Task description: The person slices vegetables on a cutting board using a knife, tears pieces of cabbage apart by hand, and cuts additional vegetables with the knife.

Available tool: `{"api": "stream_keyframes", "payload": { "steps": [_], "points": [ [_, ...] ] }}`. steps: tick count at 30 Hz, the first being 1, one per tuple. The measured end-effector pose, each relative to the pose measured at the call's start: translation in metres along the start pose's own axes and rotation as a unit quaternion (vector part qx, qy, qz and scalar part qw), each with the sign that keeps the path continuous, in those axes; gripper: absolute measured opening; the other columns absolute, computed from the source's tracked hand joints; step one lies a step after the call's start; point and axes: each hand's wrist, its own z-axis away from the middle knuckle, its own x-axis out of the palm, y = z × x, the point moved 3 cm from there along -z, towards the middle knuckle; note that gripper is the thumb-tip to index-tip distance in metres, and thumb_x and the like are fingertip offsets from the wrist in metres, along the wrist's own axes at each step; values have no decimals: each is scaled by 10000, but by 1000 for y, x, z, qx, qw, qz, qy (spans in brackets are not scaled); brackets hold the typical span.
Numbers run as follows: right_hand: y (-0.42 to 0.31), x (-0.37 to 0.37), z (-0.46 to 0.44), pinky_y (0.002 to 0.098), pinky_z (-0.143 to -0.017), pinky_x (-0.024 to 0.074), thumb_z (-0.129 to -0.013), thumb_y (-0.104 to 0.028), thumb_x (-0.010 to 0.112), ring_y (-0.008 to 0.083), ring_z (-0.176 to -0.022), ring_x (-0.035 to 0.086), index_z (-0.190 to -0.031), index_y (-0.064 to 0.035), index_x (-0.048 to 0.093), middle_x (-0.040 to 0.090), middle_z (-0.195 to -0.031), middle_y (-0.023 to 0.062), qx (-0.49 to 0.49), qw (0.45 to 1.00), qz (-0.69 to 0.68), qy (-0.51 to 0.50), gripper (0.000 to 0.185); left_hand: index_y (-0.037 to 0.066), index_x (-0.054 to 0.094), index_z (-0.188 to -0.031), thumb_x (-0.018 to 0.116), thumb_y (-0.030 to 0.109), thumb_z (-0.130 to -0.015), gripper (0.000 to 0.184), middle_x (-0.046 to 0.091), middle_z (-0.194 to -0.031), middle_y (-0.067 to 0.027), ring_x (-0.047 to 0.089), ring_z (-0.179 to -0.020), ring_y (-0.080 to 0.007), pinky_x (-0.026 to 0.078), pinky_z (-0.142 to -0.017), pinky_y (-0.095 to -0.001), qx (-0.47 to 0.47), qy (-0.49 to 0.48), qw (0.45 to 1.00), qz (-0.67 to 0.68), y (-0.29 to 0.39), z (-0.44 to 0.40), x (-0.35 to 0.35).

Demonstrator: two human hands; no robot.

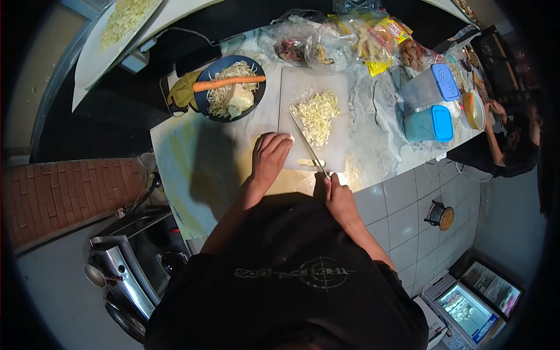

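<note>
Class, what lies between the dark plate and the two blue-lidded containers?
The head view shows a cutting board bearing a chopped pile, then marbled tabletop.

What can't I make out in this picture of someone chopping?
All in the head view:
- Most of the pale piece: under the left hand.
- Most of the handle of the knife: inside the right hand.
- What the blue-lidded tub holds: cloudy walls, closed lid.
- The rest of the pale shreds: cut off by the top edge.
- What the other person is doing: too small and dark.
</note>
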Motion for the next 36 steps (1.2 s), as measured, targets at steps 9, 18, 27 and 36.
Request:
{"api": "stream_keyframes", "payload": {
  "steps": [9,18,27,36],
  "points": [
    [-16,-13,5,558,-558,419,-1061,-269,430,510,-635,570,-1030,20,509,574,-637,292,28,991,-132,-26,301,43,704,-947,729,29,-801,148,679,-1019,-58,613,-980,-265,484,-855,-381,-13,-6,1000,8,7,-4,-1],
    [-16,-10,8,541,-567,406,-1060,-271,442,504,-615,555,-1040,17,524,561,-632,289,35,989,-140,-32,300,19,703,-923,724,-10,-799,129,663,-977,-83,613,-931,-279,504,-801,-374,-57,7,998,34,6,3,8],
    [-15,7,5,558,-530,476,-1052,-269,439,488,-615,612,-1002,5,482,601,-629,279,-5,999,-42,-10,282,21,701,-917,720,-17,-796,129,671,-998,-76,616,-945,-275,503,-817,-370,-48,7,998,34,6,2,7],
    [-8,6,-4,563,-534,487,-1045,-279,454,492,-598,610,-1018,1,474,603,-621,278,-21,1000,-9,16,281,28,695,-903,732,-5,-787,127,676,-983,-72,619,-928,-271,499,-811,-372,-51,6,998,36,5,-1,8]
  ]
}}
